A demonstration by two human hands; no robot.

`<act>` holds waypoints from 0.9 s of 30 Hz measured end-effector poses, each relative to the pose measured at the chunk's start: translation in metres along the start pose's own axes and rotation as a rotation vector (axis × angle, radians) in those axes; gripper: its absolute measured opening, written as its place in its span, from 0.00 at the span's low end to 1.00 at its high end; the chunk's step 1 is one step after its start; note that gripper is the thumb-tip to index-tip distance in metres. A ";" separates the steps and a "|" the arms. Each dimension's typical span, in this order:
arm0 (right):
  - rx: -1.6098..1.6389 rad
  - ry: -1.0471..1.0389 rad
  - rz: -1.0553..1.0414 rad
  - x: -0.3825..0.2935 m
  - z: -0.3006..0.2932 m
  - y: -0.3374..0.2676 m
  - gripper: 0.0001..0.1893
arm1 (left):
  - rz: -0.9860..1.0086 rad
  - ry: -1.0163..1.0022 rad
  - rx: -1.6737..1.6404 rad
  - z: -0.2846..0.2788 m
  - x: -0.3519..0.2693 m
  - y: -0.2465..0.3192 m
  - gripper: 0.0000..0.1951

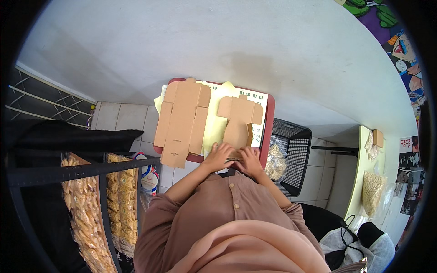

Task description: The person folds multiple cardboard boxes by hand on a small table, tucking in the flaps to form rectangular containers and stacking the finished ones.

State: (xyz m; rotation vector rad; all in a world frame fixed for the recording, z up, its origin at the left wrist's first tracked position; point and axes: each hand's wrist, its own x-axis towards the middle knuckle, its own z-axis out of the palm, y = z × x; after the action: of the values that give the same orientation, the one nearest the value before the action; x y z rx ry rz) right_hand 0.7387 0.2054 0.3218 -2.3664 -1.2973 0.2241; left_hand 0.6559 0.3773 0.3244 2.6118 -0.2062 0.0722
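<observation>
Both hands are at the near edge of a partly folded brown cardboard box blank (pixel 238 131), on a small table with a dark red rim (pixel 269 119). My left hand (pixel 220 157) grips the blank's near left corner. At its near right corner, my right hand (pixel 250 159) grips the folded end. The blank's right side flap stands up, while its far flaps lie spread. To the left lies a larger flat cardboard box blank (pixel 184 119). Yellow paper (pixel 213 112) and a white printed sheet (pixel 256 97) lie under the blanks.
A black plastic basket (pixel 295 153) with bagged snacks (pixel 276 163) stands right of the table. On the left, a dark metal rack (pixel 78 170) holds packed snacks (pixel 123 191). A shelf (pixel 356 170) at the right bears a bag of pale snacks (pixel 372 191). The wall (pixel 191 41) rises behind the table.
</observation>
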 end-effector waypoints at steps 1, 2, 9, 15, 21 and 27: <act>0.066 0.046 0.000 0.000 -0.005 0.002 0.24 | -0.091 0.087 -0.031 -0.001 -0.002 -0.004 0.24; 0.003 0.146 0.056 0.002 -0.009 0.003 0.21 | -0.181 0.174 -0.062 -0.002 -0.004 -0.011 0.24; 0.320 0.302 0.395 0.032 0.001 0.055 0.20 | -0.405 0.297 -0.410 0.012 0.032 -0.056 0.22; 0.541 0.171 0.553 0.050 0.006 0.068 0.13 | -0.500 0.135 -0.603 0.027 0.057 -0.069 0.17; 0.627 0.094 0.573 0.045 0.029 0.083 0.12 | -0.469 0.094 -0.564 0.038 0.056 -0.080 0.15; 0.958 -0.090 0.744 0.056 0.024 0.087 0.11 | -0.506 0.031 -0.641 0.037 0.059 -0.087 0.13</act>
State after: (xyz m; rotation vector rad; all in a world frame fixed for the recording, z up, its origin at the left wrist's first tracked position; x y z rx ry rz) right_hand 0.8275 0.2180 0.2657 -1.8367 -0.1408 0.9332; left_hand 0.7284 0.4255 0.2546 1.9499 0.3861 -0.1144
